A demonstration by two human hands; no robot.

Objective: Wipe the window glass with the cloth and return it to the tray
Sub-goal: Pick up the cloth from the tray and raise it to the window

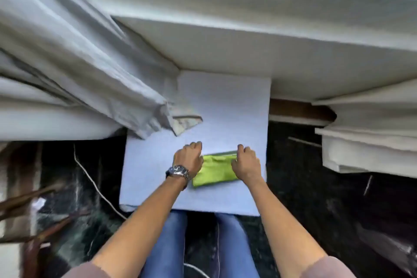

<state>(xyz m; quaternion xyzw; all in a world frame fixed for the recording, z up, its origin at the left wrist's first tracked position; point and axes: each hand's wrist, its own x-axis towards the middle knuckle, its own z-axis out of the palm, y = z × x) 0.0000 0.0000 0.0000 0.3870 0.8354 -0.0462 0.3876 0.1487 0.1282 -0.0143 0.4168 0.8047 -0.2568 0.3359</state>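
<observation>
A person's left hand (189,157) and right hand (246,162), fingers curled down at either end of a folded lime-green cloth (215,170), rest on it where it lies inside a shallow green tray (222,153) on a pale flat board (225,106). The cloth looks light and limp, best pinched at its ends. The tray is mostly hidden; the window glass is hardly visible beyond the grey curtain (74,52).

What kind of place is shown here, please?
Probably a room in a home, right beside a window: a pale curtain hangs at the left, a white window sill runs across the top, and the floor is dark marble.
</observation>
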